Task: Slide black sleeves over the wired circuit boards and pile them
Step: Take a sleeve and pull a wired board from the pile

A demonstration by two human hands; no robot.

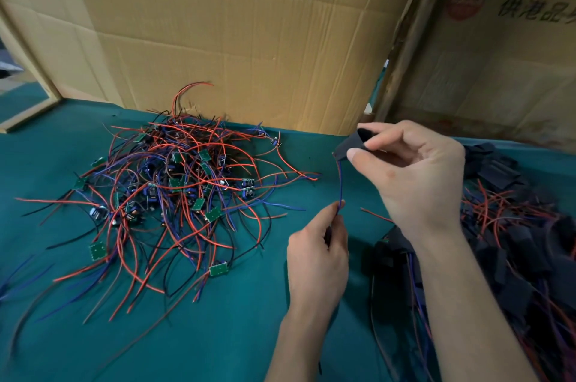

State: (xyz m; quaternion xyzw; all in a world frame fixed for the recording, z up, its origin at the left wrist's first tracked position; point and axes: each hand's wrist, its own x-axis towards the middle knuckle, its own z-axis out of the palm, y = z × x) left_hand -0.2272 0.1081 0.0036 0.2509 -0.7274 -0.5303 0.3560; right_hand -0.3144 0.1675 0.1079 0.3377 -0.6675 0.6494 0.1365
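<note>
My right hand [414,176] pinches a black sleeve [350,145] between thumb and fingers, held above the green table. Red and blue wires [340,185] hang from the sleeve's lower end down to my left hand [318,254], which pinches them at its fingertips. The board itself is hidden inside the sleeve. To the left lies a heap of bare green circuit boards with red, blue and black wires [174,188]. At the right, under my right forearm, lies a pile of sleeved boards [514,257].
The green table cloth [218,335] covers the work surface. Large cardboard sheets [249,32] stand along the back edge, and a printed cardboard box [505,54] stands at the back right. Loose black sleeves [495,166] lie behind my right hand.
</note>
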